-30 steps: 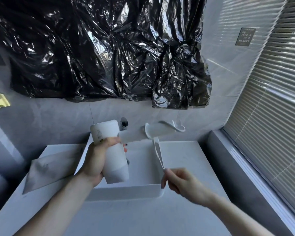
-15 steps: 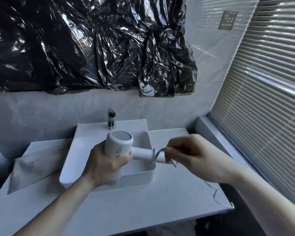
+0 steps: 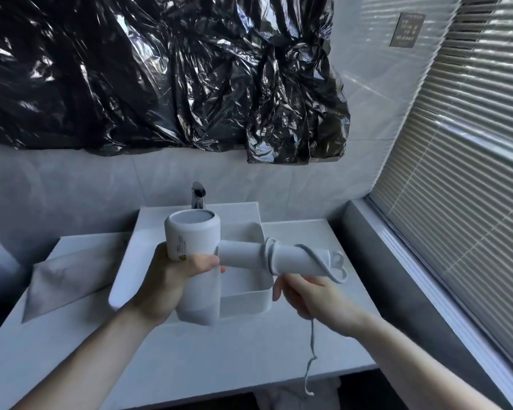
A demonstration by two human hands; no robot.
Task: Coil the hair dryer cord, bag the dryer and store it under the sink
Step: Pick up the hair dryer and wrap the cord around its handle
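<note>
Showing dryer (image 3: 191, 241) warning label (image 3: 182, 257), unreadable

A pale grey counter (image 3: 190, 365) is seen running along the wall. A white rectangular basin (image 3: 125, 279) is set on it, and a flat grey bag (image 3: 60, 279) is laid just left.
</note>
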